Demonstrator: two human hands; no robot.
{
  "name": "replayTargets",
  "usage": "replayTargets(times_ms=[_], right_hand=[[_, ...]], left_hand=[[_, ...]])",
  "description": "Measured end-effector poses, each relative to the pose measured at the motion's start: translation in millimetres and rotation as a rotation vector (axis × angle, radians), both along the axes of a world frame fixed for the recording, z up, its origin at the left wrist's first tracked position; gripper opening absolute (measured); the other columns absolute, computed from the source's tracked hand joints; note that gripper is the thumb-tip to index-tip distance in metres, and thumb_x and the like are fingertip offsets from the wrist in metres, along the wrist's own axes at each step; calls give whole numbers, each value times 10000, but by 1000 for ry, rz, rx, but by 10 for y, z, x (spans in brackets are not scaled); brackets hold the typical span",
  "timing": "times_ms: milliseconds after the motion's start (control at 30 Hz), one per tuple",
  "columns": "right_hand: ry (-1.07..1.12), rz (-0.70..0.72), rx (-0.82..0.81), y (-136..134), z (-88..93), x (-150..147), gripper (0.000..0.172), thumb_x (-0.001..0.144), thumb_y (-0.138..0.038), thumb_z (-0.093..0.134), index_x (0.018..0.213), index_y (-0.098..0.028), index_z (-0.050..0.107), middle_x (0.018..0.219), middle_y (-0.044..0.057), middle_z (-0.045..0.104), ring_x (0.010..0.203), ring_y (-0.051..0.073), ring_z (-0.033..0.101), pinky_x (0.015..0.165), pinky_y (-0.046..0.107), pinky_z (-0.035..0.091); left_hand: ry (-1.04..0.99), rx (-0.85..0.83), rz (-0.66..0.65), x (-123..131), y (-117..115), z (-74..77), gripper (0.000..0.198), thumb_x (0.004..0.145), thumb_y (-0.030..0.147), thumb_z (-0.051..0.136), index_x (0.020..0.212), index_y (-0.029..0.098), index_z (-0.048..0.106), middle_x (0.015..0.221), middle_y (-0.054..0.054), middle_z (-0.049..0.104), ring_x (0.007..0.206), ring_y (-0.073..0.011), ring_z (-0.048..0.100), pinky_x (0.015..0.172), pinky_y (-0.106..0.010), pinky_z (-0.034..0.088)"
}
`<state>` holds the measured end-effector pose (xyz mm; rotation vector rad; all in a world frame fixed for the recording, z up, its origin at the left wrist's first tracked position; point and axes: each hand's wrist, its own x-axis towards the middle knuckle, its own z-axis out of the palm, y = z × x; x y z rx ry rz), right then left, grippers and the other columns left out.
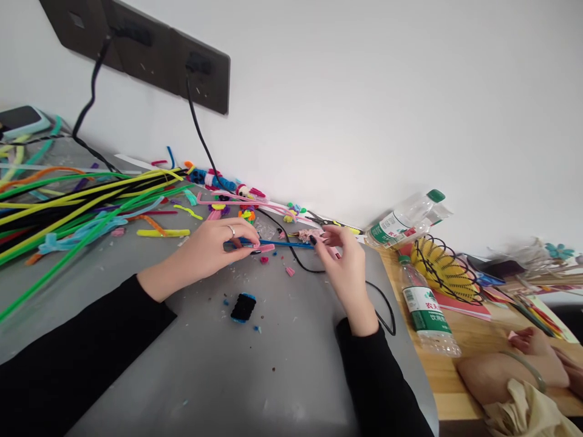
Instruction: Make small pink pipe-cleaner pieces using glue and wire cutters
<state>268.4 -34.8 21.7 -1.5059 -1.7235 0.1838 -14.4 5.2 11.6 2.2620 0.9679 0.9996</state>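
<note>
A thin blue pipe cleaner (pixel 294 244) stretches between my two hands, just above the grey mat (pixel 291 364). My left hand (pixel 218 244), with a ring on one finger, pinches its left part together with a short pink piece (pixel 268 247). At the other end, the thumb and fingertips of my right hand (pixel 344 264) close on the blue stem. Behind the right fingers lies a pale pink fuzzy bundle (pixel 310 235), partly hidden. A small fuzzy black block with blue edges (pixel 243 307) rests on the mat nearer to me.
Many coloured pipe cleaners (pixel 91 200) pile up at left. Small fuzzy figures (pixel 212 178), scissors (pixel 325 223) and a black cable (pixel 298 258) lie toward the wall. At right are plastic bottles (pixel 428 312), a yellow wire-rimmed basket (pixel 444 273) and another person's arm (pixel 505 370).
</note>
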Motion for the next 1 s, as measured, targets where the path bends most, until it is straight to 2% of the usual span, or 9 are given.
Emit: replayTargets(times_ms=[100,200,367,567,800,1000], right_hand=[[192,250,-97,-75,20,-239,298,923,-359,706,1180,-220,653,1029,66,723,917,189,701,887,365,601],[340,362,-209,-155,-27,-443,381,889,-378,765,1217,-217,660,1060,76,745,931,192,730,897,375,632],[436,334,-249,-246,-66,-616,370,859,-384,799,1173,-230,675,1102,79,768,984,209,751,932,405,644],[471,363,-185,-278,-66,-705,322,868,-350,780,1146,-231,667,1062,68,773,972,203,761,906,374,659],[456,327,-169,-305,-57,-732,333,863,-306,777,1159,-232,644,1113,76,764,1022,220,761,942,399,647],[462,342,-168,-330,-42,-751,330,856,-282,766,1155,-235,636,1065,54,781,974,212,779,903,380,658]], left_hand=[[-54,60,21,44,-60,-12,224,973,380,580,936,244,754,1049,-54,808,950,-227,754,785,-308,597],[-66,107,57,73,-121,-14,209,980,363,581,950,253,756,1009,-37,822,923,-225,773,800,-307,605],[-16,125,90,96,-183,4,271,1006,408,520,977,278,756,975,-32,826,898,-226,778,792,-312,611],[-17,161,50,122,-205,14,241,1022,398,513,984,309,734,1009,-22,821,956,-231,774,844,-329,614],[-102,316,8,141,-217,39,190,1031,299,560,950,286,732,995,-14,804,890,-170,764,780,-239,596],[-36,213,25,153,-242,51,236,1037,381,528,936,298,724,948,-21,802,837,-192,749,778,-281,594]])
